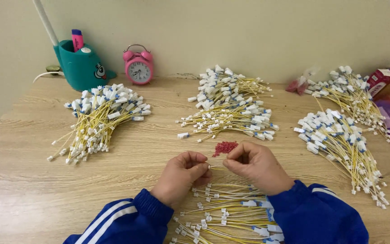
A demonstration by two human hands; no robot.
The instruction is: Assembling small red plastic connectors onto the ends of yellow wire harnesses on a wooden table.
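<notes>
Both hands meet at the lower middle of the wooden table [32,180]. My left hand [181,176] pinches the tip of a thin yellow wire [216,168] between thumb and forefinger. My right hand [256,165] pinches the same wire close beside it. What sits at the wire's tip is too small to tell. Just beyond the fingers lies a small heap of red bits [225,147]. Under my wrists lies a loose spread of yellow wires with white connectors [224,212]. Both sleeves are blue with white stripes.
Bundles of yellow wires with white and blue connectors lie at the left [100,119], the middle back [229,106] and the right [339,140]. A pink alarm clock [138,65] and a teal pen holder [81,65] stand at the wall. A pink box [382,79] sits far right.
</notes>
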